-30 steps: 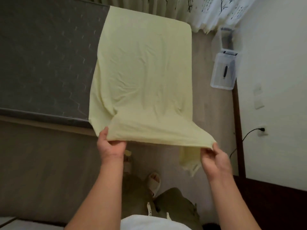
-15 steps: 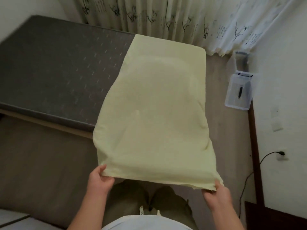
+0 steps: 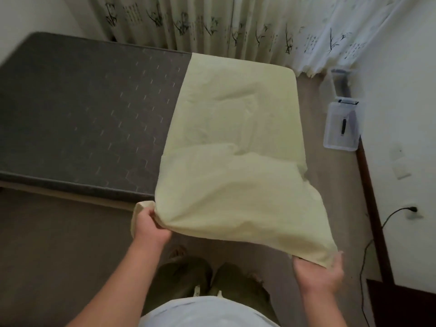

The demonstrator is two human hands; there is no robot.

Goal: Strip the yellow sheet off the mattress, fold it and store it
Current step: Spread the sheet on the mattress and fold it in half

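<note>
A: Sheet (image 3: 236, 142), yellow, folded; far part lies on the right end of the mattress (image 3: 82, 109), reaching its far right corner, near part lifted off the near edge.

B: Hands?

A: Left hand (image 3: 149, 228) grips the near left corner, fingers curled round bunched cloth. Right hand (image 3: 317, 273) pinches the near right corner, held lower, over the floor (image 3: 47, 256).
</note>
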